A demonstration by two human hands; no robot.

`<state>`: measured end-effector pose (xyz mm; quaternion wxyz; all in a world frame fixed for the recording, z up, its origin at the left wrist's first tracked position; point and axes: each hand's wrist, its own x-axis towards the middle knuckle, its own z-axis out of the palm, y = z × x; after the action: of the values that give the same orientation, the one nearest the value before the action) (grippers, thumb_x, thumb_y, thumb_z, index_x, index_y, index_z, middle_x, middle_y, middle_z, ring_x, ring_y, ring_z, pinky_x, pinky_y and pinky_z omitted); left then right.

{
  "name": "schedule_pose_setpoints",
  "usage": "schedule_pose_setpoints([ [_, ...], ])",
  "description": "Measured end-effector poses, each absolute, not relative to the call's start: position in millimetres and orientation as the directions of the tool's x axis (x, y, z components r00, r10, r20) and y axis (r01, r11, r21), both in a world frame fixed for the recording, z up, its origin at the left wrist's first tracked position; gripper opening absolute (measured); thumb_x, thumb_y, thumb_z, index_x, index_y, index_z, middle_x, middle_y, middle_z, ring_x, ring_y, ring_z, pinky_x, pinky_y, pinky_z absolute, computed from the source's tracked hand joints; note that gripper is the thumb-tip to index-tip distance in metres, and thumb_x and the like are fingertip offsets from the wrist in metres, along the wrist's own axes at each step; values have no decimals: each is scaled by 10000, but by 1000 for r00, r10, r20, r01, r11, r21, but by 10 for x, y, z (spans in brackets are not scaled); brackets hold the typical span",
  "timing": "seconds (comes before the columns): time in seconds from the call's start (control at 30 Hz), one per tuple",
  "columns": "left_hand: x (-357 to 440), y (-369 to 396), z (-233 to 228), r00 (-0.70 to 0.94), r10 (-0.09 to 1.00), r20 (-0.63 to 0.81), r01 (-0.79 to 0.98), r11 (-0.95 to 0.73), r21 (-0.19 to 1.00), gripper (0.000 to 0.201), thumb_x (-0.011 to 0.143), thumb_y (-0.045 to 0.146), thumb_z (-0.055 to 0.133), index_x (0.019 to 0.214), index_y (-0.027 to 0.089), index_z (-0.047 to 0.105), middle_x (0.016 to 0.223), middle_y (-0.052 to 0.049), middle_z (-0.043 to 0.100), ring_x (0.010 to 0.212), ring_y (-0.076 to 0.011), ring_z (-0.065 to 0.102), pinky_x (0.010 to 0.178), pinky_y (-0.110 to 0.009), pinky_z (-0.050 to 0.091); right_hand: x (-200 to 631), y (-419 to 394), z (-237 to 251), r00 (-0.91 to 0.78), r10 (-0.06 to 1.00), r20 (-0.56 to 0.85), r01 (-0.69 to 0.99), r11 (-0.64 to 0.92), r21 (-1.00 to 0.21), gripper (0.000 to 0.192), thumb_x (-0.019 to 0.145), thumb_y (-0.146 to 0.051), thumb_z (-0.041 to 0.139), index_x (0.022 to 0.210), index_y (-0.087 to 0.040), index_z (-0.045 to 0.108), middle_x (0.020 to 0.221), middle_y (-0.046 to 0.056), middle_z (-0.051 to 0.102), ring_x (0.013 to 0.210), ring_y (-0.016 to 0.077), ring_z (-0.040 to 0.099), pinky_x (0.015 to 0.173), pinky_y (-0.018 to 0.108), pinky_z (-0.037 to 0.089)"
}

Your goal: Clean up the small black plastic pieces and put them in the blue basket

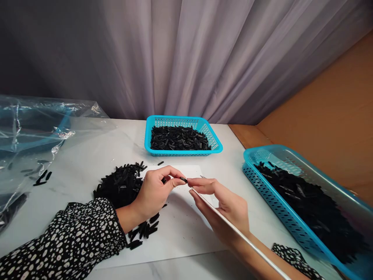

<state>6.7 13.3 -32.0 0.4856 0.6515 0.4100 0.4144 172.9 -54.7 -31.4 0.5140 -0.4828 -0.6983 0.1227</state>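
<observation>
A small black part [183,179] is pinched between the closed fingertips of the left hand [154,192] and right hand [225,202] above the table's [87,155] near-middle; a thin metal rod [241,235] is gripped by the right hand.

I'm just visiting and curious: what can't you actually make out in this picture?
- Small black plastic piece pinched by the left hand and the right hand: too small for its shape to show.
- Thin metal rod in the right hand: its tip is too fine to make out.
- Right turquoise plastic basket: cut off by the frame edge.
- Clear plastic bag: contents blurred by glare.
</observation>
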Motion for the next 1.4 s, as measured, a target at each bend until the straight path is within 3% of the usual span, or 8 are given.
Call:
schedule_pose_setpoints([
  [0.33, 65, 124, -341, 307, 933, 190, 144, -243, 959, 74, 788, 259, 739, 749, 199, 756, 688, 16, 725, 561, -94, 492, 545, -216, 368, 1706, -556, -294, 25, 823, 568, 598, 443, -668, 103, 884, -143, 658, 862, -238, 625, 1003, 21, 789, 851, 183, 754, 758, 310, 583],
  [0.6, 74, 73, -332, 269, 946, 179, 183, -233, 955, 122, 772, 299, 738, 750, 184, 769, 554, 35, 610, 484, -77, 342, 470, -228, 270, 1660, -474, -418, -153, 561, 813, 746, 606, -278, 147, 911, -52, 571, 893, -194, 607, 983, 115, 784, 728, 195, 708, 624, 340, 476],
  [0.67, 82, 70, -316, 258, 951, 173, 175, -222, 959, 111, 766, 290, 742, 757, 183, 768, 521, 47, 576, 474, -73, 337, 470, -224, 277, 1677, -467, -399, -102, 569, 816, 762, 572, -304, 134, 918, -86, 581, 879, -211, 604, 972, 95, 788, 724, 191, 706, 621, 336, 489],
  [0.8, 95, 80, -300, 270, 956, 117, 98, -148, 984, 108, 746, 295, 770, 765, 189, 774, 688, -7, 731, 531, -88, 502, 520, -214, 393, 1812, -451, -319, 163, 691, 704, 788, 338, -514, 112, 941, -236, 588, 830, -241, 603, 994, 60, 793, 780, 201, 733, 602, 310, 557],
  [0.9, 98, 91, -283, 307, 950, 56, -5, -57, 998, 104, 737, 291, 783, 748, 188, 774, 773, -40, 783, 691, -145, 676, 656, -232, 514, 1939, -416, -303, 336, 778, 531, 694, 176, -698, 208, 931, -360, 602, 768, -234, 572, 1020, 66, 796, 831, 227, 760, 602, 315, 594],
  [1.0, 101, 102, -259, 342, 939, 42, -68, -20, 998, 70, 748, 257, 773, 743, 188, 775, 775, -43, 794, 752, -165, 725, 727, -247, 557, 1998, -391, -331, 338, 832, 440, 584, 181, -792, 242, 914, -378, 621, 742, -221, 557, 1031, 105, 793, 836, 251, 772, 583, 323, 609],
  [1.23, 116, 122, -272, 334, 941, 55, -59, -38, 998, 51, 735, 235, 787, 745, 187, 776, 759, -34, 789, 730, -160, 718, 696, -237, 558, 1878, -539, -269, 146, 786, 601, 568, 432, -701, 81, 871, -171, 667, 817, -225, 640, 964, 86, 779, 868, 235, 748, 695, 357, 607],
  [1.4, 115, 120, -284, 331, 941, 76, -52, -63, 997, 34, 736, 220, 777, 718, 193, 766, 710, -10, 764, 680, -138, 677, 657, -221, 528, 1831, -622, -235, -82, 706, 704, 542, 624, -563, 208, 853, -30, 640, 922, -226, 636, 990, 79, 771, 847, 224, 725, 686, 372, 565],
])
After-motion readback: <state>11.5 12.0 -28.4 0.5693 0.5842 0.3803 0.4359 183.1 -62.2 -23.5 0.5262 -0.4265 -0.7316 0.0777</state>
